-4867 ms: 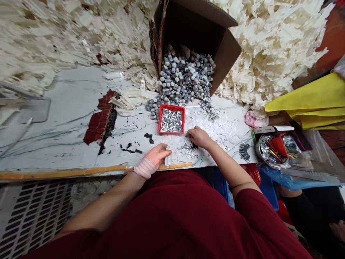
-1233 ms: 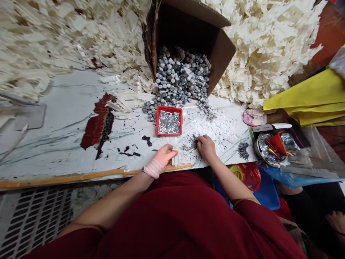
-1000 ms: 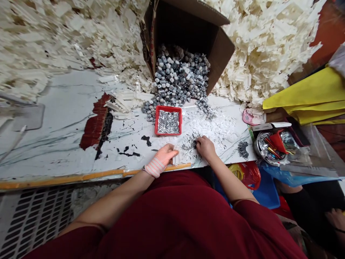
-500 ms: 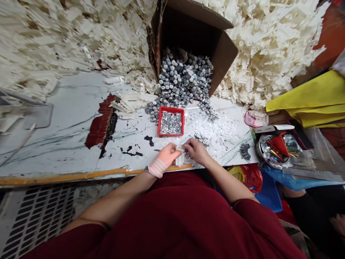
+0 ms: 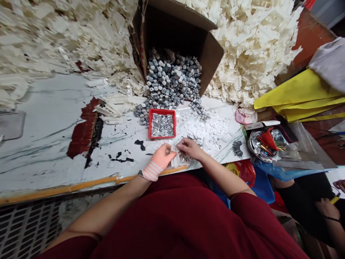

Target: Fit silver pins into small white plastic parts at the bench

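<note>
My left hand (image 5: 157, 162), in a pink striped glove, is closed around a translucent white plastic part (image 5: 175, 159) near the table's front edge. Bare fingers of my right hand (image 5: 190, 148) are pinched together at the top end of that part; whatever sits between them is too small to make out. Several small metal pieces (image 5: 184, 157) lie just under the right hand. Beyond both hands stands a red tray (image 5: 150, 124) filled with short shiny metal pins (image 5: 162, 125). Small white plastic bits (image 5: 210, 129) are spread to the right of the tray.
A cardboard box (image 5: 212, 61) lies on its side, spilling small grey motors (image 5: 172, 77). Heaps of cream plastic parts (image 5: 242, 46) rise behind. At right are a metal bowl (image 5: 252, 145) of odds and ends, yellow cloth (image 5: 299, 95) and another person's hand (image 5: 327, 208).
The view has swung to the right, so the table things appear farther left. Both hands stay at the plastic part, with only slight finger movement.
</note>
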### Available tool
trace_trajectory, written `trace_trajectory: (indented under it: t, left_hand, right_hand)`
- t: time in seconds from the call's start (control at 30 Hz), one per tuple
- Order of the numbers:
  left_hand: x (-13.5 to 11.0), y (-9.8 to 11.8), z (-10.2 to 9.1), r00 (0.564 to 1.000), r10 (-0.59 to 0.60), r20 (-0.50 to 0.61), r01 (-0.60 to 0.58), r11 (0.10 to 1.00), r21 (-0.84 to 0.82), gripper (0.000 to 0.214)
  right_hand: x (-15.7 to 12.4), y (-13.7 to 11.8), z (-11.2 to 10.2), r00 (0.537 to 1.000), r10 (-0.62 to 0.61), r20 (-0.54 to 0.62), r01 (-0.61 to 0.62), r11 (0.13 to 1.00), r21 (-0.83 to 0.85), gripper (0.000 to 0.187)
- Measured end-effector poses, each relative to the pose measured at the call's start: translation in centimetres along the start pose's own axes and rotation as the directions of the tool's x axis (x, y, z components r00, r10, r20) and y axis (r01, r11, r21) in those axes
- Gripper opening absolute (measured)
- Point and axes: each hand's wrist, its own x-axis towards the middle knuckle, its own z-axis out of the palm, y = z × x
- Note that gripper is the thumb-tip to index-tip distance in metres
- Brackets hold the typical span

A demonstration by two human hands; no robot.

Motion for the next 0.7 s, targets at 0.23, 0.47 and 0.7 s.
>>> trace_trajectory:
  t: [0.23, 0.47, 0.7]
  left_hand:
    - [0.5, -1.1, 0.0, 0.992, -0.089, 0.092, 0.112, 0.950, -0.292, 0.026]
    - [1.0, -0.9, -0.4, 0.992, -0.109, 0.062, 0.123, 0.945, -0.304, 0.029]
    - [2.3, -1.0, -0.1, 0.988, -0.123, 0.089, 0.146, 0.925, -0.351, 0.026]
  right_hand:
    - [8.2, -1.6, -10.6, 0.926, -0.196, -0.322, -0.184, 0.512, -0.839, 0.023]
    - [11.6, -3.1, -10.6, 0.950, -0.285, -0.130, -0.038, 0.308, -0.951, 0.025]
    - [3.3, -2.5, -3.6, 0.920, -0.392, -0.018, 0.350, 0.842, -0.411, 0.009]
